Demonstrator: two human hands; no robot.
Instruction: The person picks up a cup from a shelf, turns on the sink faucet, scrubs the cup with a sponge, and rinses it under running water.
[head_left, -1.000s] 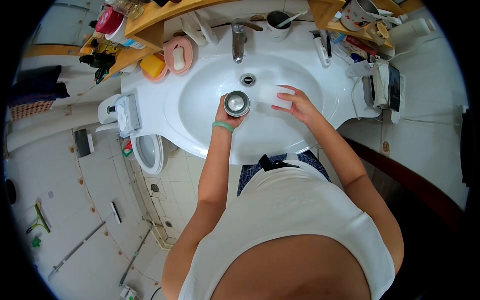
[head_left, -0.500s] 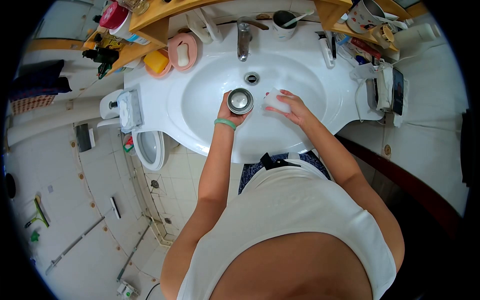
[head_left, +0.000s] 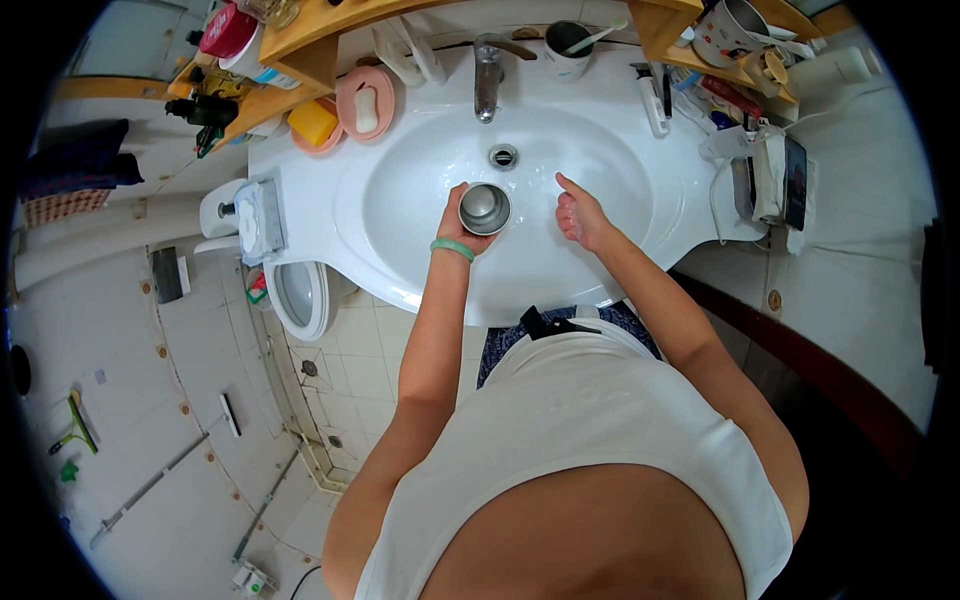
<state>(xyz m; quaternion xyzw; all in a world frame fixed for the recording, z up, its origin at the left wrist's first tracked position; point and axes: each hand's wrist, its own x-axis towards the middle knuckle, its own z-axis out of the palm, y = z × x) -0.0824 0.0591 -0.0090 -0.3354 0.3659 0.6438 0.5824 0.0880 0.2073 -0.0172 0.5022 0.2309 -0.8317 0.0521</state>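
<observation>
My left hand (head_left: 463, 222) is wrapped around a round metal cup (head_left: 486, 208) above the sink basin. The cup's open mouth faces up toward me, showing its shiny inside wall and bottom. A green bangle circles my left wrist. To the right of the cup, apart from it, my right hand (head_left: 582, 214) is closed into a fist with the thumb sticking up. A white sponge was in this hand a moment ago; now the curled fingers hide nearly all of it, and the fingers look wet. Below both hands is the white sink (head_left: 420, 255).
A faucet (head_left: 487, 80) stands behind the drain (head_left: 504, 157). Pink soap dishes (head_left: 347, 92) with a white soap bar and a yellow block sit at the back left. A dark cup (head_left: 568, 60) holds a toothbrush. On the right counter are a tissue pack and a phone (head_left: 795, 183).
My right hand has closed from a loose hold on the white sponge into a fist, covering it. The cup in my left hand has shifted slightly right and tilted.
</observation>
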